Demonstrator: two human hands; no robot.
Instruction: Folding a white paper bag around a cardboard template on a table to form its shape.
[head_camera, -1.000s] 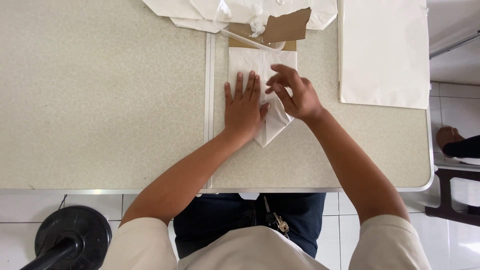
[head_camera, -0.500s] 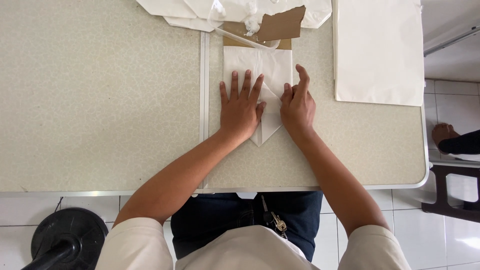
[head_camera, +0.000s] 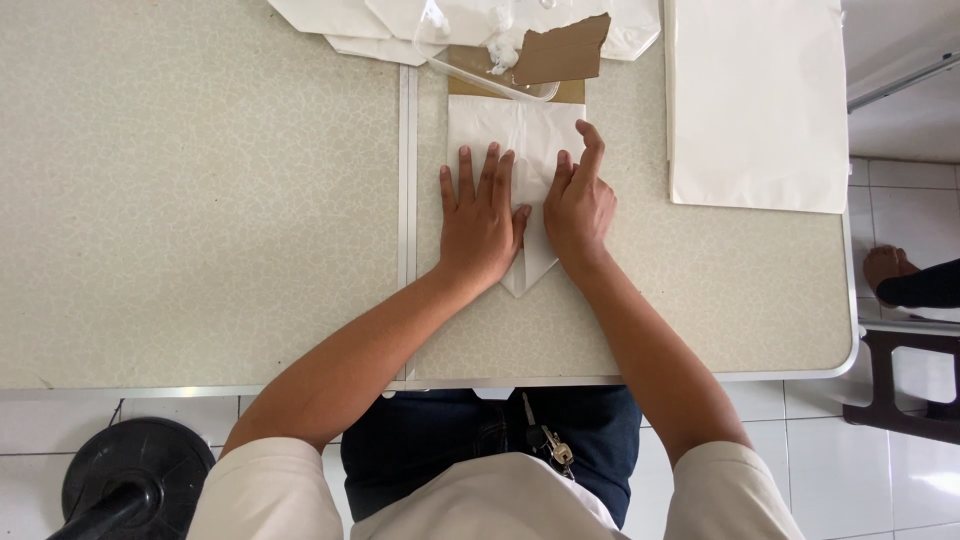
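My left hand (head_camera: 482, 222) flat on white paper (head_camera: 516, 135), fingers spread; my right hand (head_camera: 577, 205) beside it, fingers together, pressing fold. Paper under both palms on table (head_camera: 200, 200), pointed tip poking out between wrists

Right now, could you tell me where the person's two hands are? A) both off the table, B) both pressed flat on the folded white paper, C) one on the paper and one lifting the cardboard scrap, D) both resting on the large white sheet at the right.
B: the left hand and the right hand both lie palm down on the folded paper, side by side.
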